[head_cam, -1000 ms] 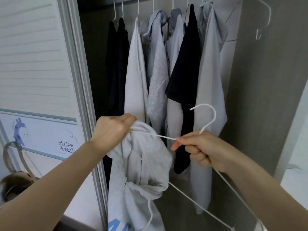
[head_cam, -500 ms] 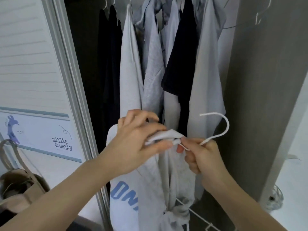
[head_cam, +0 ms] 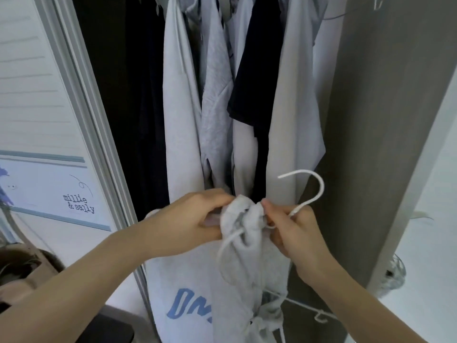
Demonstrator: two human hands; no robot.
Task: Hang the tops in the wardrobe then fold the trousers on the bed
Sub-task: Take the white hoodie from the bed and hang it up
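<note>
While both hands work, a grey top goes on a hanger.
Left hand [head_cam: 190, 219] pinches the grey top [head_cam: 242, 219]; right hand [head_cam: 291, 226] grips the white hanger [head_cam: 319, 191]; far left, a box [head_cam: 49, 189] reads "millie & sally".

The tops of the hanging clothes [head_cam: 291, 100] are cut off by the upper edge. Most of the white hanger [head_cam: 311, 194] is hidden inside the grey hoodie [head_cam: 237, 273], whose blue lettering [head_cam: 188, 306] is partly covered by folds. The bag [head_cam: 22, 271] at lower left is cropped and blurred.
</note>
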